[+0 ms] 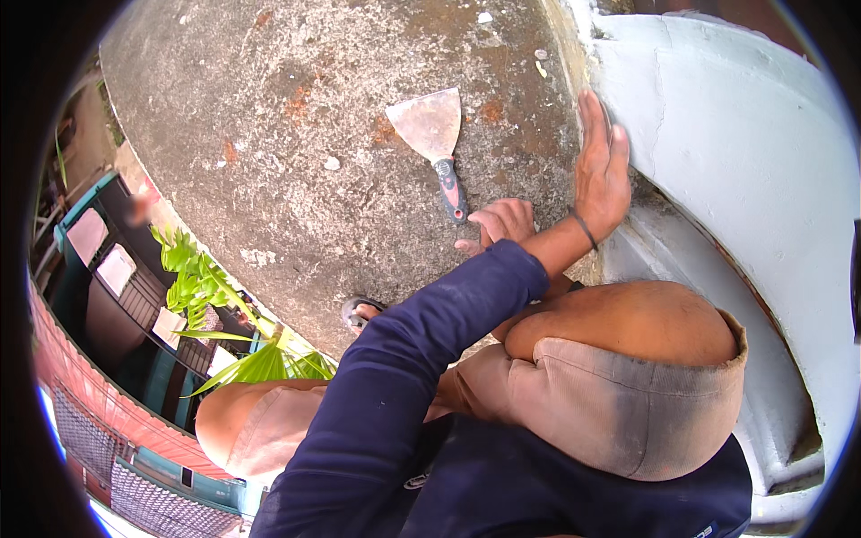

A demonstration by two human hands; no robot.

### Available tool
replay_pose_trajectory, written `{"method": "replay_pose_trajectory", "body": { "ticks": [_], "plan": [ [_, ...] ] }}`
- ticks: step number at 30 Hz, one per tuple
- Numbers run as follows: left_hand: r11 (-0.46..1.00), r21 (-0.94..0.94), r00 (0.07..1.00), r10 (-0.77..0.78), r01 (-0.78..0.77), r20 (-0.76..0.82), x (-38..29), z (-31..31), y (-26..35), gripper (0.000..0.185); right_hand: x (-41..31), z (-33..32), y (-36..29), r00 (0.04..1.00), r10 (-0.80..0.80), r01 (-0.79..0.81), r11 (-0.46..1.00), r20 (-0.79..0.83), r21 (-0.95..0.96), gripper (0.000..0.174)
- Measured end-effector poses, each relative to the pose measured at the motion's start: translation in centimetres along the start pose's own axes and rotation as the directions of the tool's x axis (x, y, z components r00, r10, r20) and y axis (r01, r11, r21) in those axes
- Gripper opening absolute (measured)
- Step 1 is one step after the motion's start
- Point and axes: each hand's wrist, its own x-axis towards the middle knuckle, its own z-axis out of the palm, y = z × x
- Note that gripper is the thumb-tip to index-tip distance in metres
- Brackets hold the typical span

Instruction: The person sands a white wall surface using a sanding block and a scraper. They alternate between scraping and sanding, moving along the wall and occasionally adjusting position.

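My left hand, a dark band at its wrist, is stretched out flat along the foot of the pale painted wall. It holds nothing. Partly behind my left forearm, my right hand is low over the rough concrete slab, its fingers bent and its thumb apart; I see nothing in it. A putty knife lies on the concrete just beyond the right fingertips. Its wide, worn blade points away from me, and the grey and red handle end is close to the hand but appears apart from it.
White flakes and chips dot the slab, along with reddish patches. Its left edge drops to a lower area with green leaves and pale chair-like panels. Right of my knee, a narrow gap runs along the wall. My sandalled foot rests near the slab edge.
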Motion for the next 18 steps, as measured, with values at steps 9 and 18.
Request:
{"method": "replay_pose_trajectory", "body": {
  "ticks": [9,18],
  "plan": [
    [0.952,-0.071,0.949,0.287,-0.298,-0.128,5.9,-0.5,1.9,0.076,0.3,0.6,1.5,0.992,-0.114,0.072,0.851,-0.050,-0.520,0.050],
    [0.905,-0.037,0.900,0.417,-0.424,-0.124,11.3,-3.6,3.7,0.075,0.2,-0.1,0.7,0.967,-0.246,0.193,0.869,-0.060,-0.454,0.046]
  ]
}}
